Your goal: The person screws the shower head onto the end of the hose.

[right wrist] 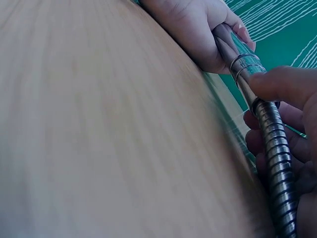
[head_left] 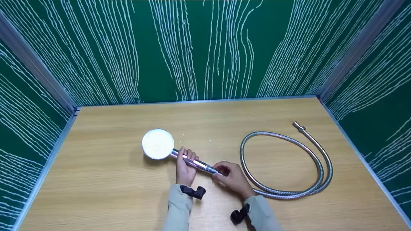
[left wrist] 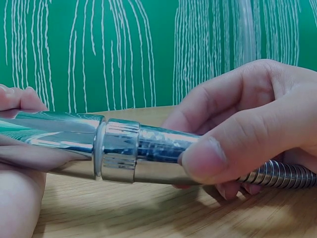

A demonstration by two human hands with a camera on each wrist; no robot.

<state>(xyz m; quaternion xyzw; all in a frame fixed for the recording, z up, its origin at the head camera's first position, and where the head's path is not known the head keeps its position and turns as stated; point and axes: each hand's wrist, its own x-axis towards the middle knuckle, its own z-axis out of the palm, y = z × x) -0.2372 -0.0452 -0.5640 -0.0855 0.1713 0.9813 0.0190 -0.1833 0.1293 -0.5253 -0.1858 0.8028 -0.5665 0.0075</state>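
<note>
A shower head (head_left: 157, 144) with a round white face and a chrome handle (left wrist: 59, 141) is held just above the table. My left hand (head_left: 186, 168) grips the handle, fingers curled over it. At the handle's lower end sits the chrome connector nut (left wrist: 163, 148) of a metal shower hose (right wrist: 278, 163). Thumb and fingers of my right hand (head_left: 233, 177) pinch that nut, the thumb lying across its side. A thin pale line shows where nut and handle meet; how far they are joined cannot be seen. The ribbed hose runs back under the right palm.
The rest of the hose (head_left: 282, 196) lies looped on the wooden table (head_left: 106, 192) to the right. Its free end fitting (head_left: 298, 126) points toward the back. Small white specks lie behind the handle. Green walls (head_left: 205, 48) with white streaks enclose the back and sides.
</note>
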